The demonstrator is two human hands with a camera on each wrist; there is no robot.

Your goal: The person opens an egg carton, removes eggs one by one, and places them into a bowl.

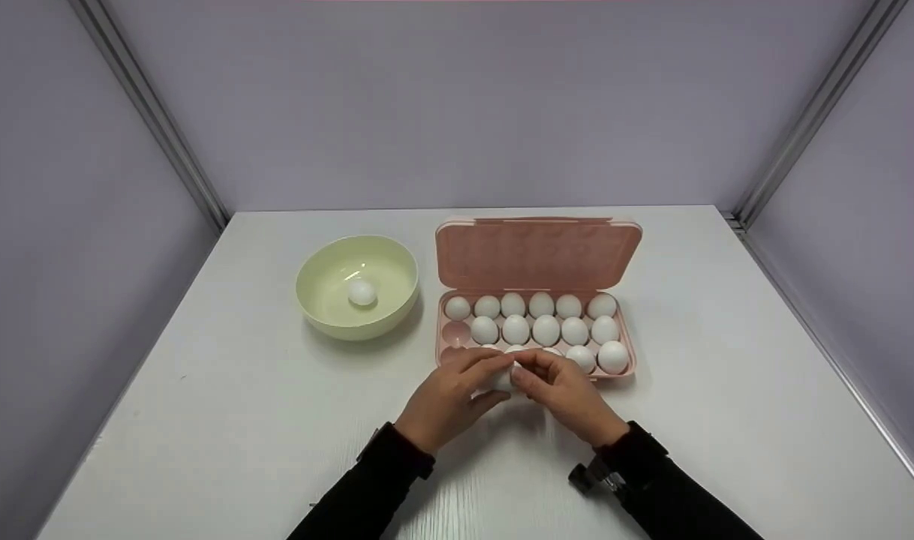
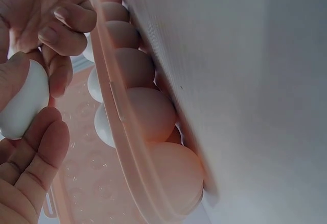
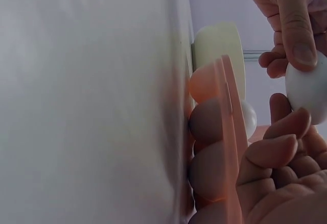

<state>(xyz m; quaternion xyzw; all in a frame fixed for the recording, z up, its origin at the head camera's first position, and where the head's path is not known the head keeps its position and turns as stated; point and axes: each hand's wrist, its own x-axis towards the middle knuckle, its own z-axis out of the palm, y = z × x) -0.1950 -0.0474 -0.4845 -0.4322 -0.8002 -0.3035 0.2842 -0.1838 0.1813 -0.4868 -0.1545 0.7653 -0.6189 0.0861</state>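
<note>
While the left hand (image 1: 447,395) pinches an egg (image 2: 28,99) raised by the near edge of the carton (image 1: 532,259) and the right hand (image 1: 569,395), fingers bent, meets it, gripping or not I cannot tell, light, even pressure should prevent cracking.

From where I stand, a white table (image 1: 224,420) holds a pink egg carton (image 1: 456,332), its lid (image 1: 536,256) raised. Just left of the carton, apart from it, a pale green bowl (image 1: 358,331) stands on the table too.
</note>
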